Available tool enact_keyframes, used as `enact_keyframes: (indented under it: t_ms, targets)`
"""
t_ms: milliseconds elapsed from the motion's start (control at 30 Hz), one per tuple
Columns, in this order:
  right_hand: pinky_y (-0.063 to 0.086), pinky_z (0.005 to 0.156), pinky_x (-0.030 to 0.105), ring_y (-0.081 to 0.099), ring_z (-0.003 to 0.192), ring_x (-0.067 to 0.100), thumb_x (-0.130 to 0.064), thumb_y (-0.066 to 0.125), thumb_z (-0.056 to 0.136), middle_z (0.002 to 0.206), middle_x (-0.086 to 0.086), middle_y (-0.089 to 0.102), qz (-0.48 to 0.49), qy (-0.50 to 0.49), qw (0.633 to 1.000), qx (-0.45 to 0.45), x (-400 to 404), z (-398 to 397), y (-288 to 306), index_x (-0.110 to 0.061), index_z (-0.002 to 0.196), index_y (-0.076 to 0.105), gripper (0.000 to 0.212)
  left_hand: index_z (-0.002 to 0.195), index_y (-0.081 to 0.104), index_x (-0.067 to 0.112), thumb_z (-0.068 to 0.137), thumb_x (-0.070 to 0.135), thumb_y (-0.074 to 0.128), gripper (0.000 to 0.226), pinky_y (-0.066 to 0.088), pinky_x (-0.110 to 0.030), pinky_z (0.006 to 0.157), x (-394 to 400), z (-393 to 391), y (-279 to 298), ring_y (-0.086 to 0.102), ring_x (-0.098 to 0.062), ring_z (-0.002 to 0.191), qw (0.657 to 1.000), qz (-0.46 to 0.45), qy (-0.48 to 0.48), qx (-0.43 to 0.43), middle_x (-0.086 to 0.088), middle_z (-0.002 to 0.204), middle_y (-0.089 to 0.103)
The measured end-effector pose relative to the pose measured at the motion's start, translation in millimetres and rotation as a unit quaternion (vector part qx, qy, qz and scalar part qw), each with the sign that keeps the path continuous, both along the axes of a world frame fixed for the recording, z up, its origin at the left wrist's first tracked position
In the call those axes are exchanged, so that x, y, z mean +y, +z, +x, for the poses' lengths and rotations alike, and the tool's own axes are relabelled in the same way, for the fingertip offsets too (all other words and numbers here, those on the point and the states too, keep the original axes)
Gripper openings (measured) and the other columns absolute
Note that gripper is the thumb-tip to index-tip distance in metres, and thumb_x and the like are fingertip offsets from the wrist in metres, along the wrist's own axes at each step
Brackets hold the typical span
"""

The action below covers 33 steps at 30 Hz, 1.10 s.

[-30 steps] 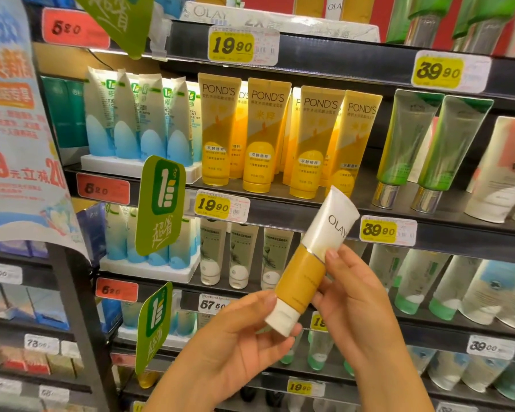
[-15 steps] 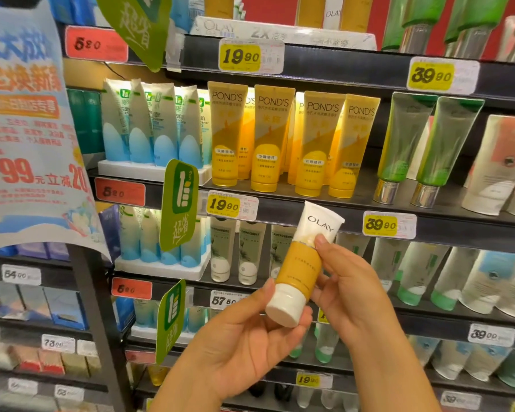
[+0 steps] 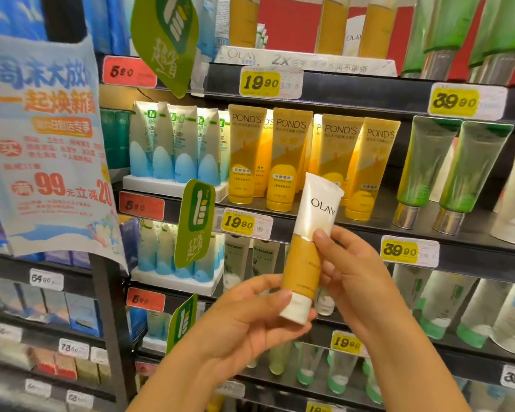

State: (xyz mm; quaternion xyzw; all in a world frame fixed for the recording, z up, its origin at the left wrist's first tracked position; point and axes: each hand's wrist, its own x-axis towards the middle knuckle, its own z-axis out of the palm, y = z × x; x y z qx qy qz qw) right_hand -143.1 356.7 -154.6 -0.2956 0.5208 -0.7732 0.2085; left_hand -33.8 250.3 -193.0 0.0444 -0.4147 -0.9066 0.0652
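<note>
The fingers [image 3: 271, 295] of the left hand [image 3: 244, 331] are pinching the white cap end of the tube [image 3: 302, 266]. The right hand [image 3: 360, 281] is holding the tube's middle, with the thumb pressing on the front. Its other fingers are hidden behind, seemingly curling round it. The tube is being held almost upright, cap down, in front of the shelf [image 3: 369, 233], just below the Pond's tubes [image 3: 292, 162].

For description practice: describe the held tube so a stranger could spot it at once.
Find the dark shelves of cosmetic tubes. In front of them, the left hand and right hand hold one tube cap down. Unlike the all-yellow Pond's tubes behind, it is white above, mustard below, marked OLAY.
</note>
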Motion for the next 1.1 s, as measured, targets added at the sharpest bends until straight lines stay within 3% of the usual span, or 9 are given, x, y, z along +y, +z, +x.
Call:
enact_keyframes:
  t_ms: [100, 300, 367, 467, 533, 600, 733, 867, 1100]
  targets:
    - [0.054, 0.059, 0.022, 0.068, 0.072, 0.011, -0.023, 0.062, 0.072, 0.081, 0.0, 0.073, -0.007, 0.007, 0.999, 0.041, 2, -5, 11, -0.013, 0.105, 0.061, 0.035, 0.117, 0.053, -0.006, 0.064, -0.001, 0.072, 0.057, 0.058, -0.044, 0.073, -2, -7, 6, 0.067, -0.041, 0.091, 0.999, -0.03, 0.013, 0.016, -0.029, 0.104, 0.066]
    - [0.055, 0.062, 0.021, 0.07, 0.078, 0.009, -0.023, 0.062, 0.069, 0.09, 0.0, 0.075, -0.02, 0.016, 0.995, 0.1, 7, -14, 33, -0.017, 0.111, 0.058, 0.042, 0.107, 0.06, 0.003, 0.064, 0.0, 0.069, 0.044, 0.058, -0.042, 0.079, -6, -18, 22, 0.068, -0.033, 0.087, 0.99, -0.132, 0.024, 0.038, -0.018, 0.093, 0.07]
    - [0.055, 0.063, 0.021, 0.071, 0.083, 0.01, -0.023, 0.062, 0.07, 0.094, 0.0, 0.075, -0.024, 0.02, 0.992, 0.122, 10, -16, 44, -0.019, 0.112, 0.057, 0.042, 0.101, 0.064, 0.008, 0.063, 0.002, 0.071, 0.04, 0.059, -0.039, 0.075, -6, -22, 33, 0.069, -0.029, 0.085, 0.982, -0.176, 0.047, 0.047, -0.016, 0.092, 0.071]
    - [0.057, 0.066, 0.025, 0.071, 0.087, 0.014, -0.023, 0.062, 0.071, 0.097, 0.002, 0.074, -0.035, 0.02, 0.987, 0.153, 13, -20, 65, -0.017, 0.117, 0.057, 0.046, 0.09, 0.071, 0.02, 0.063, 0.012, 0.076, 0.029, 0.058, -0.033, 0.077, -6, -27, 55, 0.069, -0.018, 0.085, 0.954, -0.278, 0.088, 0.062, -0.008, 0.095, 0.072]
    - [0.058, 0.068, 0.026, 0.071, 0.083, 0.013, -0.022, 0.062, 0.069, 0.092, 0.002, 0.075, -0.055, 0.016, 0.985, 0.164, 13, -22, 80, -0.016, 0.115, 0.058, 0.047, 0.09, 0.071, 0.026, 0.063, 0.021, 0.077, 0.028, 0.056, -0.035, 0.085, -5, -30, 74, 0.069, -0.017, 0.093, 0.928, -0.346, 0.114, 0.079, -0.003, 0.099, 0.073]
    - [0.057, 0.066, 0.024, 0.07, 0.078, 0.01, -0.02, 0.062, 0.068, 0.085, 0.0, 0.074, -0.075, 0.015, 0.982, 0.174, 13, -23, 96, -0.016, 0.11, 0.059, 0.043, 0.095, 0.069, 0.026, 0.062, 0.028, 0.08, 0.035, 0.056, -0.031, 0.084, -4, -33, 93, 0.068, -0.017, 0.096, 0.905, -0.39, 0.134, 0.103, -0.001, 0.101, 0.073]
    - [0.058, 0.065, 0.024, 0.07, 0.075, 0.01, -0.018, 0.062, 0.065, 0.082, 0.001, 0.075, -0.099, 0.02, 0.971, 0.215, 12, -27, 126, -0.018, 0.101, 0.062, 0.035, 0.1, 0.067, 0.026, 0.056, 0.036, 0.084, 0.048, 0.056, -0.026, 0.079, -4, -41, 125, 0.07, -0.017, 0.091, 0.869, -0.446, 0.169, 0.134, 0.004, 0.1, 0.073]
    - [0.058, 0.065, 0.023, 0.071, 0.076, 0.012, -0.019, 0.063, 0.064, 0.086, 0.004, 0.075, -0.095, 0.018, 0.961, 0.258, 11, -33, 157, -0.017, 0.098, 0.064, 0.034, 0.099, 0.068, 0.025, 0.057, 0.031, 0.084, 0.045, 0.056, -0.026, 0.079, -7, -53, 152, 0.069, -0.021, 0.092, 0.833, -0.484, 0.222, 0.152, 0.005, 0.095, 0.073]
    - [0.056, 0.06, 0.02, 0.071, 0.082, 0.008, -0.029, 0.067, 0.06, 0.087, -0.005, 0.075, -0.038, -0.006, 0.937, 0.346, 4, -46, 206, -0.024, 0.093, 0.065, 0.033, 0.096, 0.067, 0.027, 0.067, 0.028, 0.08, 0.032, 0.054, -0.016, 0.069, -20, -67, 192, 0.069, -0.009, 0.084, 0.795, -0.52, 0.256, 0.177, 0.011, 0.089, 0.073]
